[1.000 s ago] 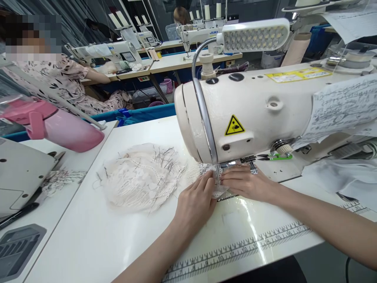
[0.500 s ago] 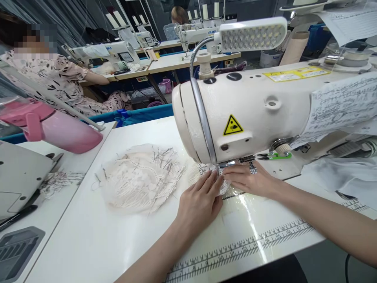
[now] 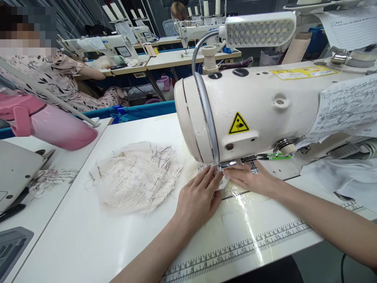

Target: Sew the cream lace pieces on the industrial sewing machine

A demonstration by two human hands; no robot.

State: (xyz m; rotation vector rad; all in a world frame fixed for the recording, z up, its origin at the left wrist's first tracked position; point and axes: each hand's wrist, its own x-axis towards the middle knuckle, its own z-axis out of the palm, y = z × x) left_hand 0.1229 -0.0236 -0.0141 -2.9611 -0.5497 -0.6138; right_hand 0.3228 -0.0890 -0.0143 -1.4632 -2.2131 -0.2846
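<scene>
A strip of white lace fabric (image 3: 223, 183) lies under the needle end of a cream sewing machine (image 3: 259, 100). My left hand (image 3: 198, 195) rests on the lace, fingers stretched out and pressing it flat just left of the needle. From the right, my right hand (image 3: 253, 179) reaches beneath the machine head with its fingers extended along the lace; a ring shows on one finger. The machine partly hides those fingertips. Left of my left hand sits a heap of cream lace pieces (image 3: 138, 177) with dark loose thread ends.
A lamp (image 3: 260, 29) bends over the machine head. A ruler strip (image 3: 235, 251) runs along the table's front edge. To the left are a pink bottle (image 3: 59, 122) and another machine (image 3: 14, 173). White cloth (image 3: 344, 179) lies right. A person (image 3: 55, 78) sits beyond.
The view has shifted slightly, so the machine appears farther right. The lace edge between my hands has moved a little toward the needle. Both hands stay on the lace.
</scene>
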